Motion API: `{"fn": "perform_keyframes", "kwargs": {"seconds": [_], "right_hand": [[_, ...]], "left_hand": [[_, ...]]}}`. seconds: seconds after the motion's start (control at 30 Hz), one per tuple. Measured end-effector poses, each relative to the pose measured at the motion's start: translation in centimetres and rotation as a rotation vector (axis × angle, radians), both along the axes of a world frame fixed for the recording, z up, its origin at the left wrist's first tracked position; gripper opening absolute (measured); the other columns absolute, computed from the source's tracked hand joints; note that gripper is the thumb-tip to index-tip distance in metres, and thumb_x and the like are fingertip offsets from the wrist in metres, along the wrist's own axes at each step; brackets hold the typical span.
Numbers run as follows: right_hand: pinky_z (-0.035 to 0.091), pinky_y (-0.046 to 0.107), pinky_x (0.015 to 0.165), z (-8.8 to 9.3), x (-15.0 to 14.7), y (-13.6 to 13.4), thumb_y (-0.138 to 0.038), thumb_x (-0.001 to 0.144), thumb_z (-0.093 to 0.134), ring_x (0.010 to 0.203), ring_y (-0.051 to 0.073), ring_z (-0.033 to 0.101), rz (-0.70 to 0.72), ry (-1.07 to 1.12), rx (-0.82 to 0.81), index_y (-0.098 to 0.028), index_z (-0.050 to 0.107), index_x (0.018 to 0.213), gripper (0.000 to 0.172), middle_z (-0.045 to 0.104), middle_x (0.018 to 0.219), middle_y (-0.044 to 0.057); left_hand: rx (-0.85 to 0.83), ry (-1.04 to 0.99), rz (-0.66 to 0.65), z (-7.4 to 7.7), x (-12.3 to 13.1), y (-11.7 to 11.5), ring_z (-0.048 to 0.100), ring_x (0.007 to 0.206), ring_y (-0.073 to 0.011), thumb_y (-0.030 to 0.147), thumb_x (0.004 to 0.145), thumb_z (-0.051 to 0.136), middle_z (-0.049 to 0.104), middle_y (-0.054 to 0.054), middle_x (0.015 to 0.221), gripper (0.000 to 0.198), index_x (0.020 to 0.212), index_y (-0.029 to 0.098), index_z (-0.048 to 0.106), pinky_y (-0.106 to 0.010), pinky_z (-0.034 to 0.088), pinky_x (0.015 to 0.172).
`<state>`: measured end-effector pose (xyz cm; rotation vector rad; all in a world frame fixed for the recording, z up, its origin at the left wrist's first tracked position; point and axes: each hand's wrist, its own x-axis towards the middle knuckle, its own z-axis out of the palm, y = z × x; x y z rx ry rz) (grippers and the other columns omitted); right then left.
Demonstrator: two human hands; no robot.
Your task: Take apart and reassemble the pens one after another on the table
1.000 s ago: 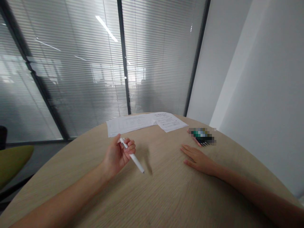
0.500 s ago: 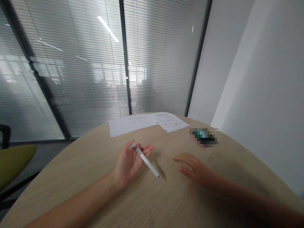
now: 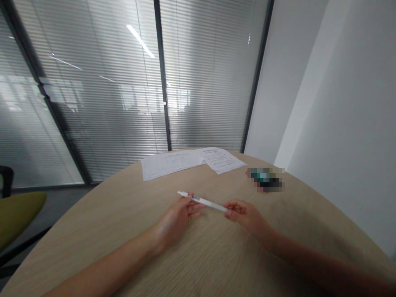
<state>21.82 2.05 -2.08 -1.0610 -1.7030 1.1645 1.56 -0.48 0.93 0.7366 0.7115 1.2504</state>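
Observation:
A slim white pen point(image 3: 210, 203) is held above the wooden table point(image 3: 198, 264), lying nearly level between both hands. My left hand point(image 3: 179, 214) pinches it near its left end, the thumb on top and the other fingers behind and below. The pen's narrow tip pokes out to the left past that thumb. At the opposite end, the fingertips of my right hand point(image 3: 244, 214) are closed on the pen, covering its right tip. Small dark print shows on the barrel by the left fingers.
Printed paper sheets point(image 3: 173, 163) lie near the table's far edge. A pixelated dark and green object point(image 3: 265, 180) rests to the right. A yellow-green chair point(image 3: 23, 206) stands at the left. Behind the table are a glass partition with blinds point(image 3: 204, 82) and a white wall point(image 3: 346, 103).
My right hand has moved in to the left and taken hold of the pen's right end. The pen has swung from a steep slant to nearly level, and my left hand has turned over.

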Motion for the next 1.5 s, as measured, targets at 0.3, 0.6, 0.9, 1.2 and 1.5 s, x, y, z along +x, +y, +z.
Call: {"fn": "perform_keyframes", "kwargs": {"seconds": [0.3,0.6,0.9,1.2,1.5], "right_hand": [[0.043,0.029,0.065,0.6,1.8,1.4,-0.035,0.07,0.048,0.065,0.015,0.056,-0.108,-0.047,0.113,-0.016,0.061,0.081,0.026,0.061,0.065,0.003],[0.04,0.022,0.05,-0.8,2.0,2.2,-0.036,0.074,0.043,0.05,0.01,0.049,-0.114,-0.006,0.068,-0.016,0.059,0.077,0.025,0.052,0.053,-0.002],[0.037,0.019,0.041,-0.9,1.4,1.8,-0.038,0.075,0.043,0.039,0.007,0.047,-0.032,0.029,-0.025,-0.016,0.049,0.062,0.026,0.049,0.047,-0.005],[0.036,0.019,0.041,-1.0,1.6,1.9,-0.035,0.074,0.045,0.039,0.007,0.046,-0.032,0.054,-0.027,-0.016,0.048,0.069,0.02,0.049,0.045,-0.006],[0.035,0.019,0.04,-0.9,1.6,1.8,-0.036,0.069,0.05,0.038,0.007,0.046,-0.051,0.127,-0.069,-0.017,0.046,0.082,0.023,0.05,0.045,-0.008]], "left_hand": [[0.191,0.652,0.018,-0.1,-1.5,0.8,0.039,0.038,-0.0058,0.009,0.062,0.063,0.05,0.005,0.043,0.006,0.064,0.015,0.065,-0.014,0.025,0.039],[0.411,0.767,-0.01,-1.4,-1.8,1.1,0.043,0.048,-0.0098,0.0,0.053,0.063,0.057,0.002,0.054,0.022,0.068,0.017,0.068,-0.016,0.029,0.045],[0.606,1.092,0.142,-0.8,-1.7,0.5,0.044,0.049,-0.0114,0.011,0.058,0.064,0.057,-0.001,0.056,0.015,0.069,0.02,0.069,-0.017,0.031,0.045],[0.629,1.103,0.075,-1.0,-1.6,0.4,0.045,0.049,-0.0121,0.017,0.06,0.063,0.058,0.0,0.056,0.013,0.072,0.022,0.068,-0.018,0.031,0.046],[0.502,1.352,-0.159,-0.9,-1.8,0.6,0.041,0.051,-0.01,0.035,0.074,0.044,0.05,0.003,0.054,0.028,0.066,0.014,0.061,-0.02,0.03,0.05]]}}
